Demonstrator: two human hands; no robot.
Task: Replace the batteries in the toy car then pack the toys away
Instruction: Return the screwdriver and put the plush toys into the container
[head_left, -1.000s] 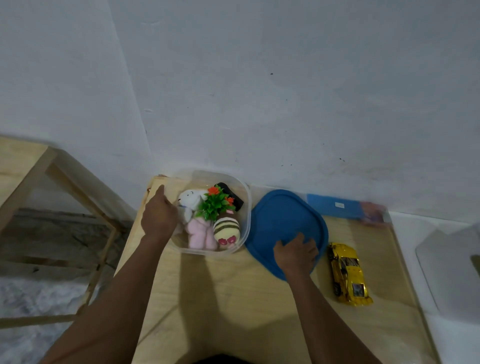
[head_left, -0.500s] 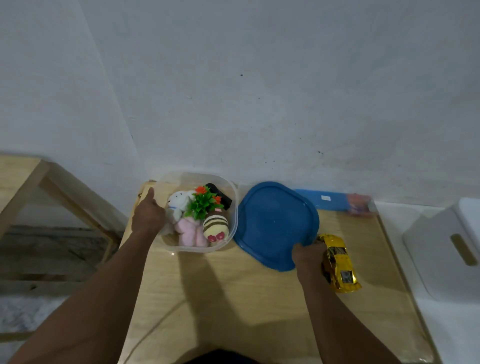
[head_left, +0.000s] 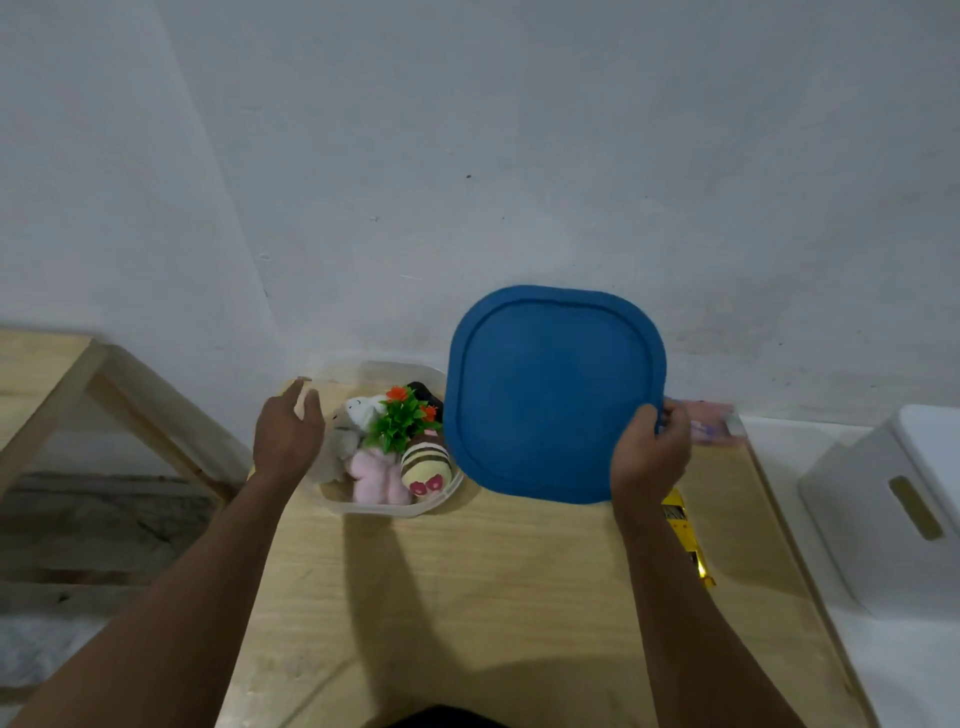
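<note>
1. The right hand (head_left: 652, 457) grips the blue lid (head_left: 550, 395) by its right edge, above the table (head_left: 493, 597);
2. The left hand (head_left: 288, 436) touches the tub (head_left: 374, 508) at its left rim, fingers loose;
3. The yellow car (head_left: 681, 525) lies on the table beside the right wrist.

1. Dim, flat indoor light with a cool grey cast.
2. Soft, diffuse shadows lie on the wooden table (head_left: 519, 571) near the bottom edge.
3. Wide-angle distortion bends the frame's edges; detail is slightly soft, the blue lid (head_left: 553, 395) clearest.

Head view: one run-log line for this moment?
right hand: grips square blue plastic lid aloft; left hand: open, at clear plastic tub; yellow toy car: outside tub
</note>
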